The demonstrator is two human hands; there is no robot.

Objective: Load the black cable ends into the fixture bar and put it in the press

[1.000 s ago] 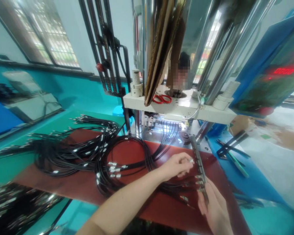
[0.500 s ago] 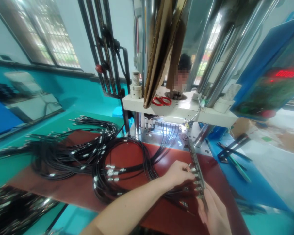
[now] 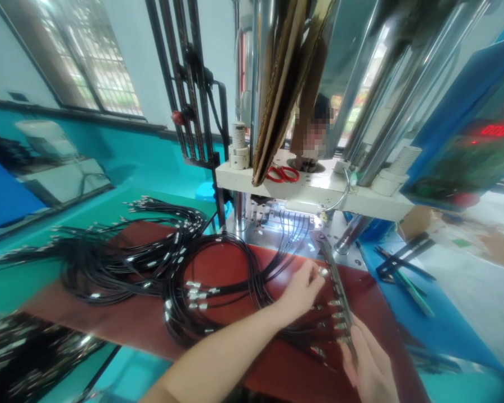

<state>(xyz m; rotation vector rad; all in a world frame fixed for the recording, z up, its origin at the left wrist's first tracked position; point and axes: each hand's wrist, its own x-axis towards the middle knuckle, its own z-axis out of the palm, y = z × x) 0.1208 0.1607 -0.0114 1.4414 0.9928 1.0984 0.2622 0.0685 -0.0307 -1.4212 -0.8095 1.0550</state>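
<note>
Head view: a small metal end (image 3: pixel 323 272) is pinched in the left hand (image 3: pixel 301 292), the thumb and finger drawn close together, just beside the upper part of a bar (image 3: pixel 339 288). The bar is gripped near its lower end by the right hand (image 3: pixel 372 358), the fingers closed round it. Half a second ago the left hand was pressed to the bar's edge; now it has been drawn back, slightly apart from it, and the row of fitted ends (image 3: pixel 338 315) looks one longer than a second ago. From this, one more place is judged to have been filled, with the bar only partly loaded.

The bar is dark, narrow and notched, held aslant over the red sheet (image 3: pixel 214 263); four bright ends are seen along its lower stretch. Whether its far tip is touching the press (image 3: pixel 311 193) cannot be told. Leftward, black cables (image 3: pixel 212 238) are coiled on the sheet and heaped out over the green tabletop (image 3: pixel 109 208). Thin leads (image 3: pixel 286 240) are run into the lit press, on which red-handled scissors (image 3: pixel 283 174) are laid.
</note>
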